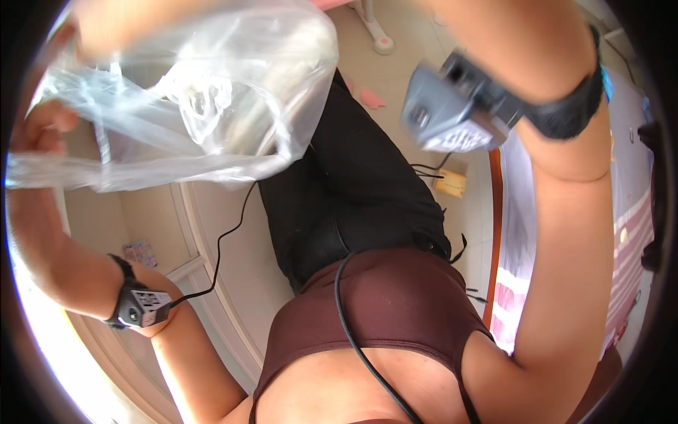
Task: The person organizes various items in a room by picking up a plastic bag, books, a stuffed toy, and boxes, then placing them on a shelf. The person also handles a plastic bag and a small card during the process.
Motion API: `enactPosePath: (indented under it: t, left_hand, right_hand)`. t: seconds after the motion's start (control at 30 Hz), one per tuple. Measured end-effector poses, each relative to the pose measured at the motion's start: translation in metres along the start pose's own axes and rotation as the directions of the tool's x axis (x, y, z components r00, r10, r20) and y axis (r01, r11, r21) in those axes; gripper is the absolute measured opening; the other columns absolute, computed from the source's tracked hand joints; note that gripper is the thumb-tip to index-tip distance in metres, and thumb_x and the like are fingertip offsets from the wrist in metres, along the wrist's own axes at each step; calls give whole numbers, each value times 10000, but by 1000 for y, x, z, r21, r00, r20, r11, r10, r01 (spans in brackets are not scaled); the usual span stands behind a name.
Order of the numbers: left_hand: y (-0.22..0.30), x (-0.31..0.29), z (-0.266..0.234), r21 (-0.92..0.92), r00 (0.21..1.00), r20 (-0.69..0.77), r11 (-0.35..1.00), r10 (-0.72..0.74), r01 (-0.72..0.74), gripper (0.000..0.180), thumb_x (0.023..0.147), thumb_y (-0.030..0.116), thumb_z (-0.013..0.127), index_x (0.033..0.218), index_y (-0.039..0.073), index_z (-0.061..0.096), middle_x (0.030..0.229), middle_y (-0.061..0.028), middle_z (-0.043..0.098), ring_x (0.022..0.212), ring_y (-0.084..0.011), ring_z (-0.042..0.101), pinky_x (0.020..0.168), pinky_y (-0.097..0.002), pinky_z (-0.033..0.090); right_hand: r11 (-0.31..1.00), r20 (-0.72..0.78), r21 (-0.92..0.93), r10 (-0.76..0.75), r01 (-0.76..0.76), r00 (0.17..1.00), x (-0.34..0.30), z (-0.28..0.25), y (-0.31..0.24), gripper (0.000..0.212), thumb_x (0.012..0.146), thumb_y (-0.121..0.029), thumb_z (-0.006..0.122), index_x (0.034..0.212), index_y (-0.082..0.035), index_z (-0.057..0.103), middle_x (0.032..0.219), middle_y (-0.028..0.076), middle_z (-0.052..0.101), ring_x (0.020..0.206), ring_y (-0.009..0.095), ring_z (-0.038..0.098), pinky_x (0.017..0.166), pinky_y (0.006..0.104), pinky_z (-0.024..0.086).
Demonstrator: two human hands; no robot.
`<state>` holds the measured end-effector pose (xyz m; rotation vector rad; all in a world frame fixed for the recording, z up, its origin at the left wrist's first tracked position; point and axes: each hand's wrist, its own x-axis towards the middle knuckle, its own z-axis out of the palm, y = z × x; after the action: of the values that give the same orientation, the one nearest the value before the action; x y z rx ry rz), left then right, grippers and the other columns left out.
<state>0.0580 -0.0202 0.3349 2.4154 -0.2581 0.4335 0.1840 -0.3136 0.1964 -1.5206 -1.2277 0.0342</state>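
Note:
A clear plastic bag (296, 92) hangs in front of me at the upper left, blurred by motion. Whitish things inside, one like a looped cord (201, 99), are too smeared to name. My left hand (48, 131) is at the bag's left side, its fingers curled on the plastic. From the right my forearm rises past the top edge. Blurred skin at the top left, against the upper part of the bag, seems to be my right hand (134, 25); its fingers do not show clearly.
Each forearm carries a strapped device, one on the left (145, 307) and one on the right (459, 106), with black cables. White cabinetry (219, 268) stands at the left, a bed with striped cloth (621, 247) at the right. On the tiled floor lies a small yellow box (450, 183).

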Motion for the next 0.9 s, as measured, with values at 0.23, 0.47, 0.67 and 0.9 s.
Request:
enactPosePath:
  t: [0.23,0.47,0.67,0.9]
  left_hand:
    - [13,-55,71,-421,950,154,852,-273,313,259,798,77,783,1007,-36,681,830,-99,698,720,-135,650,661,-245,483]
    - [-34,-78,122,-405,801,547,760,-245,509,161,742,11,778,831,38,646,818,5,640,771,-80,581,715,-247,463]
    - [-66,-87,133,-523,872,241,699,-427,487,169,829,3,619,702,81,540,627,17,543,591,-55,488,587,-228,380]
    - [-155,-132,200,-510,657,306,464,-689,724,188,859,79,572,681,94,513,647,14,513,639,-83,471,632,-244,365]
  right_hand:
    - [873,19,401,-311,277,950,35,53,7,164,840,-74,651,982,-43,725,768,77,687,669,204,625,646,320,496]
    - [857,316,473,53,-206,947,-70,59,32,129,832,-155,667,922,-76,714,1216,124,618,1113,282,576,1009,432,411]
    - [909,191,392,70,-141,979,-123,50,42,250,713,1,709,639,-70,481,882,88,702,857,259,658,751,362,519]
    - [768,419,-66,600,-637,681,-173,64,62,132,837,-118,750,909,-48,665,702,28,581,792,191,593,962,407,510]
